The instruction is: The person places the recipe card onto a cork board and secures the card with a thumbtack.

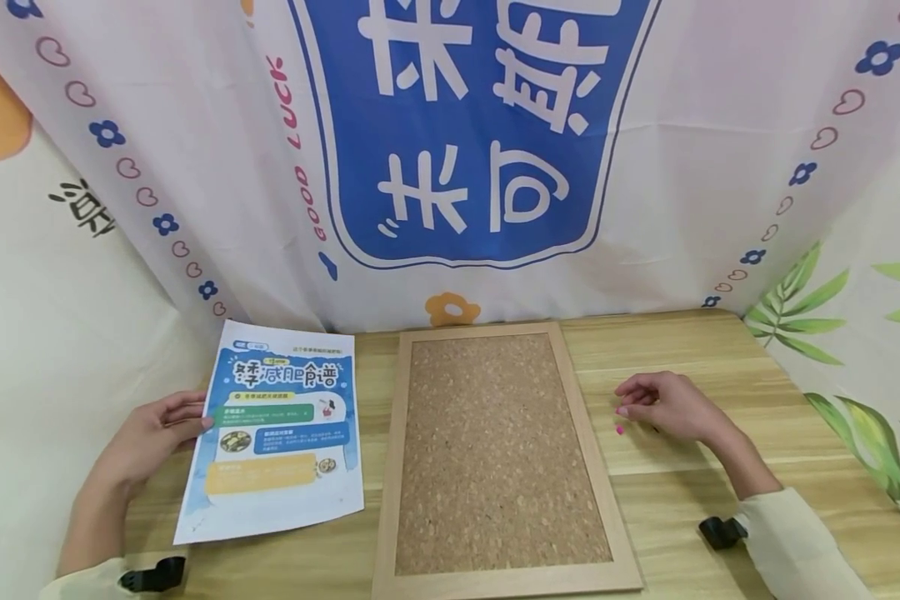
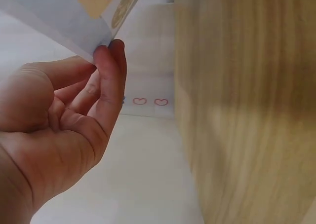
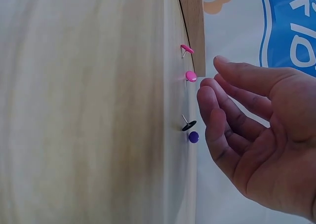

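Note:
My left hand (image 1: 150, 437) pinches the left edge of a printed poster sheet (image 1: 281, 433) between thumb and fingers. In the left wrist view a corner of the sheet rises from the fingertips, off the table. The right hand (image 1: 667, 407) hovers low over the table, fingers loosely bent and holding nothing. Right by its fingertips lie several thumbtacks: one pink tack (image 3: 191, 76), a second pink tack (image 3: 186, 49), a black tack (image 3: 189, 126) and a purple tack (image 3: 193, 137). Between the hands lies a wood-framed cork board (image 1: 495, 450), flat on the table.
The wooden table (image 1: 690, 533) backs onto a printed cloth curtain (image 1: 645, 208) with a blue sign. White cloth (image 1: 30, 350) hangs at the left, and leaf-printed cloth (image 1: 870, 350) at the right. A black strap camera (image 1: 722, 532) sits on the right wrist.

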### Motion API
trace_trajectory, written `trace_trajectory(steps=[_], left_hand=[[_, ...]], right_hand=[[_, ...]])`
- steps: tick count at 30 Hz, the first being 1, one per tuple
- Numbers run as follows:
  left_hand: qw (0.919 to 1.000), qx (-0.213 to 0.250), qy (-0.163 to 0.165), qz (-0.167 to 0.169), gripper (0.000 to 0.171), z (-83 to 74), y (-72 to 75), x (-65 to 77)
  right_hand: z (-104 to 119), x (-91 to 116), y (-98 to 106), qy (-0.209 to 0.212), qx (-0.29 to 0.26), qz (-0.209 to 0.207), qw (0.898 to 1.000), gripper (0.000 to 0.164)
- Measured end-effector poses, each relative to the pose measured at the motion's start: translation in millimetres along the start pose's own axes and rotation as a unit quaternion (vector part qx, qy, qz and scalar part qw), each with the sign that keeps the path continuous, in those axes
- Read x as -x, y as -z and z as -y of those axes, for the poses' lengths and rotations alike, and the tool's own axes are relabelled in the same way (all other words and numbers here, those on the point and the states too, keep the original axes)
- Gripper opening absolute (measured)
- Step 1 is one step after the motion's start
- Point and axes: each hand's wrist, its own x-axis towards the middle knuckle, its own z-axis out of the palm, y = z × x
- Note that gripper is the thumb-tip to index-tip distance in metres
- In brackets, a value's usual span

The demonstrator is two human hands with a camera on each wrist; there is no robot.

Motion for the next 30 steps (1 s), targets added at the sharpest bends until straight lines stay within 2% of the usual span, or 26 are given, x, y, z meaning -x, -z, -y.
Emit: trace_trajectory(steps=[7, 12, 16, 23, 26, 30], left_hand=[[0.9979, 0.062, -0.007, -0.018, 0.066, -5.5, 6.6, 4.7], [0.9883, 0.148, -0.028, -0.025, 0.036, -11.4, 9.9, 10.2], [0.9797, 0.196, -0.032, -0.029, 0.032, -16.6, 10.0, 12.7], [0.9834, 0.177, -0.028, -0.027, 0.036, -22.9, 4.9, 13.4], [0.9885, 0.145, -0.034, -0.027, 0.041, -25.7, 1.5, 13.5], [0.9937, 0.101, -0.038, -0.030, 0.058, -30.9, -2.9, 14.5]], right_hand=[[0.4, -2.2, -0.5, -0.001, -0.016, 0.009, 1.000, 0.024], [1.2, -3.9, -0.5, 0.001, -0.018, 0.020, 1.000, 0.023], [0.5, -5.9, -0.3, 0.002, -0.014, 0.026, 1.000, 0.021], [-2.2, -8.7, -0.6, 0.017, -0.018, 0.046, 0.999, 0.017], [-3.4, -8.9, -1.1, 0.025, -0.024, 0.055, 0.998, 0.014], [-4.7, -9.5, -1.5, 0.038, -0.016, 0.059, 0.997, 0.009]])
